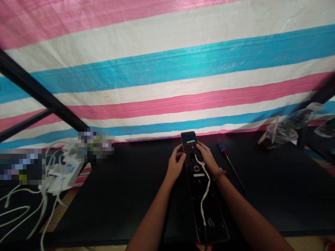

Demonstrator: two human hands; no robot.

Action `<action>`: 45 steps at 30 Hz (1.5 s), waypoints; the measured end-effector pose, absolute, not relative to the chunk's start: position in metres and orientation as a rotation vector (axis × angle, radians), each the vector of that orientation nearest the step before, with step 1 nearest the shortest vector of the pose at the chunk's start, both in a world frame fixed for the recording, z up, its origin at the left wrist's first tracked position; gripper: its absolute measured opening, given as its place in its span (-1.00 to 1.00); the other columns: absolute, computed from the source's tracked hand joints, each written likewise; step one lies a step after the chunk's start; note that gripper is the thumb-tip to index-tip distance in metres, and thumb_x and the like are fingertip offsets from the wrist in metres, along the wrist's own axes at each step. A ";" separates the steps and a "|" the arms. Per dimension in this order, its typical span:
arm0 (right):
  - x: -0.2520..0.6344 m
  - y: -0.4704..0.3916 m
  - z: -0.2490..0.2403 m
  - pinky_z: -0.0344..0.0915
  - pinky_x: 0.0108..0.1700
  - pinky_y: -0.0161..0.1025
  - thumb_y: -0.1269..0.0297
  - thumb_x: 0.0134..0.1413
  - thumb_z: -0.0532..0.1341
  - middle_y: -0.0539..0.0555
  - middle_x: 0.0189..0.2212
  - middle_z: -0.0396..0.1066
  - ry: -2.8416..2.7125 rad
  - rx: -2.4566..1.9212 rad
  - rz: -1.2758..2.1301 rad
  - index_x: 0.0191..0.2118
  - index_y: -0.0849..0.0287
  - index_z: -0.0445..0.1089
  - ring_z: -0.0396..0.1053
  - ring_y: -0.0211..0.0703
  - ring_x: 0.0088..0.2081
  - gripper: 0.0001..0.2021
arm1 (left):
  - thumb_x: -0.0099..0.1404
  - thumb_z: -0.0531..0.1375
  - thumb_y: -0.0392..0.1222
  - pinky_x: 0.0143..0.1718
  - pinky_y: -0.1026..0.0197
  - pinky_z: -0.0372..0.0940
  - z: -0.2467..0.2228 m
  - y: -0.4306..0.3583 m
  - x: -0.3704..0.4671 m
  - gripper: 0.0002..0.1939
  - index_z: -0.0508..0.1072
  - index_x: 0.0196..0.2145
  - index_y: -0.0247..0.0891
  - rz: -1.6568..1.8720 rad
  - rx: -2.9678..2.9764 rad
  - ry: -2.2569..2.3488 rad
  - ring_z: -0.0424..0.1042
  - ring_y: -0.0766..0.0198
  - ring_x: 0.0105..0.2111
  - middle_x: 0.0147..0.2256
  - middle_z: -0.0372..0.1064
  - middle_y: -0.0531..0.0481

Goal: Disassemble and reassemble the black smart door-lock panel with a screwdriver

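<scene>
A long, flat black panel (195,188) lies lengthwise in front of me, its far end pointing at the striped sheet. Small holes, a round fitting and pale labels show on its upper face. Along it runs a white wrapped cable (206,190), turning dark near the closest end. My left hand (176,162) grips the panel's left edge close to the far end, thumb on top. On the opposite edge my right hand (208,158) holds it, fingertips resting over the face. A screwdriver (223,149) with a dark blue and red handle lies right of my right hand.
The panel is over a black table (125,188). Clear plastic cups (278,136), one with a straw, stand at the back right. White cables (44,198) and a white packet (65,174) crowd the left. A striped sheet (167,76) hangs behind, with a dark metal frame bar (44,94).
</scene>
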State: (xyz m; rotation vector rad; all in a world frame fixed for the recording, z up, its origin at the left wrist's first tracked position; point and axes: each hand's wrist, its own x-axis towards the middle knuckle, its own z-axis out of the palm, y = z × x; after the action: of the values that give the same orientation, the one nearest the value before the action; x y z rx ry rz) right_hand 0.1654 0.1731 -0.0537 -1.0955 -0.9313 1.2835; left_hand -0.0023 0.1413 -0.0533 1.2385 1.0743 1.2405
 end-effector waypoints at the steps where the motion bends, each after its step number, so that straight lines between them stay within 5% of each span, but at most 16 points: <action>1: 0.165 0.173 -0.053 0.38 0.01 -0.08 -0.01 -0.07 0.35 0.10 -0.18 0.61 -0.931 -1.100 1.281 -0.13 0.15 0.57 0.51 0.03 -0.10 -0.58 | 0.29 0.24 -0.02 -0.24 0.13 0.45 -0.053 0.141 -0.002 -0.41 0.29 0.24 -0.20 1.242 1.244 1.080 0.56 0.16 -0.31 -0.24 0.58 -0.07; 16: 0.166 0.168 -0.048 0.34 0.06 -0.07 -0.13 0.09 0.27 0.10 -0.10 0.59 -0.987 -1.001 1.207 -0.05 0.12 0.56 0.49 0.02 -0.08 -0.53 | 0.23 0.31 0.01 -0.15 0.09 0.43 -0.053 0.136 -0.005 -0.34 0.29 0.23 -0.19 1.268 1.240 1.041 0.57 0.09 -0.21 -0.19 0.57 -0.11; 22: 0.165 0.162 -0.044 0.33 -0.21 -0.20 -0.19 0.09 0.26 0.03 -0.34 0.55 -1.008 -1.017 1.216 -0.29 0.14 0.54 0.42 -0.08 -0.29 -0.56 | 0.23 0.31 0.04 -0.16 0.09 0.42 -0.051 0.135 -0.005 -0.28 0.23 0.26 -0.18 1.238 1.221 0.964 0.57 0.09 -0.22 -0.18 0.57 -0.11; 35: 0.164 0.161 -0.043 0.22 -0.35 -0.27 -0.21 -0.01 0.31 -0.04 -0.48 0.39 -0.951 -1.026 1.226 -0.43 0.15 0.43 0.26 -0.19 -0.42 -0.55 | 0.28 0.24 0.06 -0.21 0.19 0.34 -0.048 0.136 -0.005 -0.64 0.48 -0.17 -0.30 1.196 1.360 1.036 0.50 0.16 -0.27 -0.29 0.53 -0.07; 45: 0.163 0.160 -0.040 0.16 -0.40 -0.27 -0.20 0.00 0.31 -0.07 -0.53 0.32 -0.976 -1.024 1.227 -0.47 0.13 0.36 0.19 -0.22 -0.46 -0.56 | 0.28 0.22 0.10 -0.29 0.23 0.28 -0.043 0.134 -0.005 -0.65 0.47 -0.25 -0.30 1.167 1.384 1.075 0.41 0.23 -0.36 -0.38 0.45 0.00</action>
State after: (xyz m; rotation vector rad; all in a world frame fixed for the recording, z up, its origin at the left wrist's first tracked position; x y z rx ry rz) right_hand 0.1632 0.1600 -0.0396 -1.0241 -0.9760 1.2267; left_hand -0.0053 0.1344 -0.0430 1.3840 1.0750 1.1672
